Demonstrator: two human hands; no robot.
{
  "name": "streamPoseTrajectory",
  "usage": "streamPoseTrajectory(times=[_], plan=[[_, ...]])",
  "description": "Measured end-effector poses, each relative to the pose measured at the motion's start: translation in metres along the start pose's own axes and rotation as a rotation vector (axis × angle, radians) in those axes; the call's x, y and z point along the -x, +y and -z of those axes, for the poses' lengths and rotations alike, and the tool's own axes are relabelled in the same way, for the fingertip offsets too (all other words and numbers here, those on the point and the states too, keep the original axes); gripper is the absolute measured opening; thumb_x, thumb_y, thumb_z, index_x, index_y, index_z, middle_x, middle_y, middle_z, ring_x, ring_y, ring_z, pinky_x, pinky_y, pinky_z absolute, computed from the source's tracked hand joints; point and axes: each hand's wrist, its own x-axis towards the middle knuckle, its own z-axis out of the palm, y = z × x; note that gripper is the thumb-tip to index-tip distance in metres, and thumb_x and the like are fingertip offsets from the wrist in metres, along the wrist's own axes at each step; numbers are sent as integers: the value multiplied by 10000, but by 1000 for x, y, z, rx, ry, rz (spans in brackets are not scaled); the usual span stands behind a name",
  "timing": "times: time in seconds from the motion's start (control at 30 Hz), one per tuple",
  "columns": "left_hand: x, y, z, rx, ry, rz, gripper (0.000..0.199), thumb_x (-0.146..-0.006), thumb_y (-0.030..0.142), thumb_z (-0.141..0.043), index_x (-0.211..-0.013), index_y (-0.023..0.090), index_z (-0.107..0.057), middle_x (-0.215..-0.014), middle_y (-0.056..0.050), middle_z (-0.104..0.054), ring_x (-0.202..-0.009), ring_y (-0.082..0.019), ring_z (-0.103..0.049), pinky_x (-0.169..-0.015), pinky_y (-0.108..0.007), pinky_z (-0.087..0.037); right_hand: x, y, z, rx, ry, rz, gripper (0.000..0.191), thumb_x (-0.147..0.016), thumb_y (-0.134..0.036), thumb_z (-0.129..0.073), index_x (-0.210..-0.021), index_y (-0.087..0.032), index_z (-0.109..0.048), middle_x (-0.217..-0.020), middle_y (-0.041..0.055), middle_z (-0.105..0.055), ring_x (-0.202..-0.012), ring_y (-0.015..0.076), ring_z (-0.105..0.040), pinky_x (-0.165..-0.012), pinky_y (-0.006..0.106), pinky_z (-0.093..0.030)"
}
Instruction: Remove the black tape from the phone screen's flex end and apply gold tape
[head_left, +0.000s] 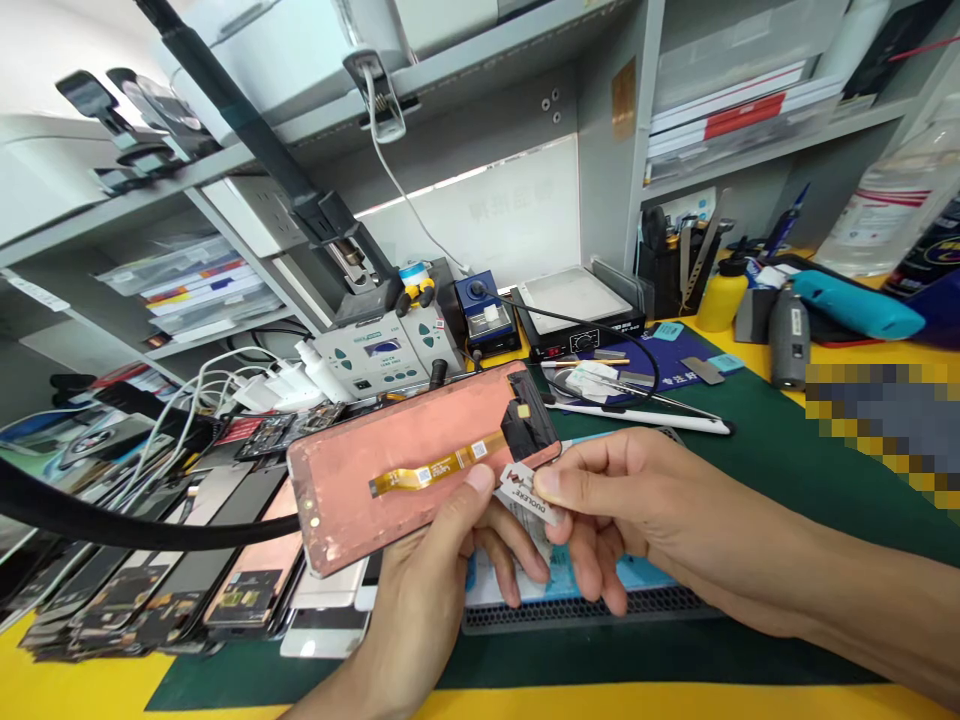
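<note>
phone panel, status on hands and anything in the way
Left hand holding phone panel. Right hand pinching thin blade. Flex cable across panel's back; left thumb close to blade.

Pale strip (523, 489): capital letters, dark on light, appear to read "DUOLERE"; a reddish-brown mark beside them.
Gold flat cable (454, 465): two white labels, each with a square dot code; small dark print between them, too fine to read.
Grey station (346, 360): green logo plate and small panel lettering, blurred; triangle signs on the buttons.
Black heating unit (583, 343): red display lit, digits unclear; pale marking at front right, not certain.
Purple mat (667, 352): white Chinese characters, the first two seemingly "专注".
White back panel (457, 225): faint large characters, unreadable.
Clear bottle (877, 215): red-banded label, text illegible.
Grey pen tool (789, 345): small pale label, illegible.
</note>
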Motion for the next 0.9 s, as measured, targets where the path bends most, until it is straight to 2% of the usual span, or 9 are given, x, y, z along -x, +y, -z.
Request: streamPoseTrajectory(times=[0.17, 0.33, 0.47, 0.77, 0.9], plan=[[0, 1, 0, 0, 7, -28, 536, -977, 526, -483, -764, 106, -739, -619, -80, -670, -573, -186, -606, -530, -293, -471, 0, -3, 2, -27, -43, -26, 456, -829, -546, -754, -717, -122, -626, -619, 39, -635, -531, 105, -601, -498, 186, -502], [1, 0, 0, -45, 18, -14, 585, -991, 513, -448, -651, 115, -709, -652, -100, -693, -553, -167, -599, -573, -298, -486, -1, -2, 1, -19, -30, -14, 446, -823, -536, -758, -709, -127, -621, -640, 40, -649, -527, 106, -605, -507, 196, -502], [0, 0, -1, -24, 37, -19, 592, -984, 528, -454, -632, 119, -699, -640, -103, -692, -538, -163, -585, -551, -292, -485, 0, -2, 0, 17, -29, -8, 445, -832, -542, -751, -729, -127, -628, -612, 39, -648, -531, 105, -601, -517, 194, -498], [0, 2, 0, -13, 29, -23, 506, -967, 525, -510, -732, 125, -713, -656, -91, -697, -580, -176, -617, -528, -275, -487, 0, -3, 0, -26, -29, 15, 385, -848, -480, -760, -772, -119, -648, -621, 26, -644, -551, 103, -607, -524, 202, -509], [-2, 3, -1, -3, 46, -16, 498, -956, 536, -521, -781, 118, -728, -628, -77, -677, -556, -167, -600, -501, -264, -471, 2, -3, -3, -25, 28, 23, 381, -809, -480, -789, -841, -144, -611, -678, 14, -660, -566, 132, -639, -510, 234, -520]])
